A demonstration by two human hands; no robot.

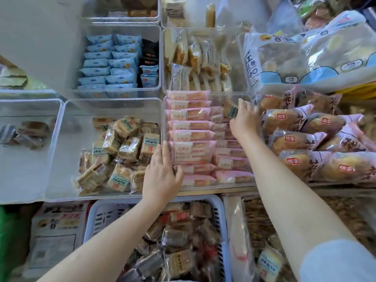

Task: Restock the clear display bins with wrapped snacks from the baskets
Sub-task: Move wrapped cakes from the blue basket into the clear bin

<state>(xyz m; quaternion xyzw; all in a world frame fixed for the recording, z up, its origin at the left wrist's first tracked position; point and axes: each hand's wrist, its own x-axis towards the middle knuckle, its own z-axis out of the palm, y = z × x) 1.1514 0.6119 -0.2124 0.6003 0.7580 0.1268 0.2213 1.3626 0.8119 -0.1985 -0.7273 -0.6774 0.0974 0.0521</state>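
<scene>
- Evidently the clear bin (114,106) at the left of the front row was the least tidy: tan wrapped snacks (120,151) lay loose in a heap toward its right wall, with bare floor at its left.
- Beside it, the left hand (161,176) lay flat against the near left corner of the pink-pack bin (203,188), fingers (165,153) straight and close together, thumb hooked at the front, probably to square the pink packs (191,135) into a stack.
- At that bin's far right corner, the right hand (245,117) pinched a stray tan snack (231,109) among the pink ones, likely to lift it out as misplaced.
- Below the shelf edge, the white basket (220,218) of dark wrapped snacks (183,241) waited within reach as supply.
</scene>
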